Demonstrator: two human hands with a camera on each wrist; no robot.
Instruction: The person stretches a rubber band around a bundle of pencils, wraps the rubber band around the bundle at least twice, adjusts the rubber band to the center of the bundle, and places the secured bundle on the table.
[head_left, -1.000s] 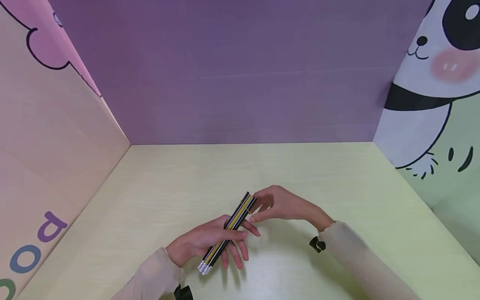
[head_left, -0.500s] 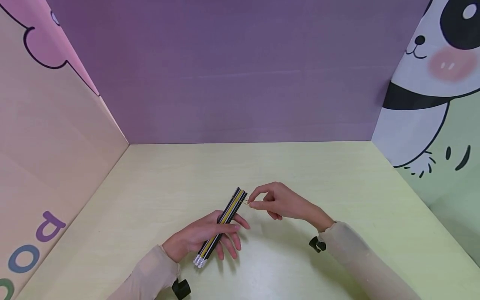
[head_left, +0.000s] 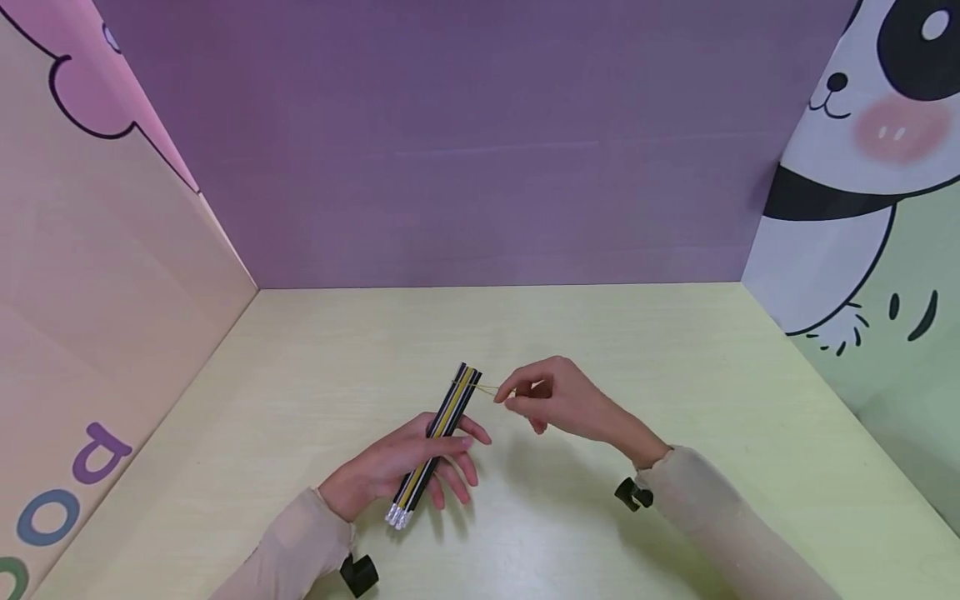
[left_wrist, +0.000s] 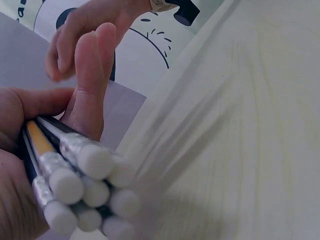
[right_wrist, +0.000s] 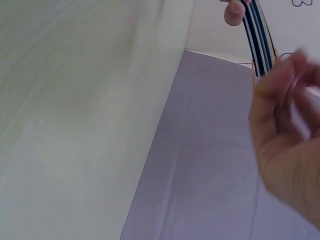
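A bundle of several striped black, white and yellow pencils [head_left: 450,410] slants above the table in the head view. My left hand [head_left: 401,458] holds it, thumb across the front and the other fingers behind. White erasers [left_wrist: 95,161] in silver ferrules point at the left wrist camera. A thin yellowish rubber band [head_left: 483,387] loops round the bundle's upper end and is stretched to the right. My right hand [head_left: 555,400] pinches the band's far side between thumb and forefinger, apart from the pencils. In the right wrist view that hand [right_wrist: 285,130] is partly blurred.
Both hands are over a pale wooden table [head_left: 337,350]. A purple wall [head_left: 480,167] stands at the back, a pink panel [head_left: 112,250] at the left and a panda-printed panel [head_left: 847,250] at the right. Black straps [head_left: 360,575] hang at the wrists.
The right hand has taken hold of the rubber band and drawn it out from the pencils. The left hand and the bundle have shifted slightly left and up.
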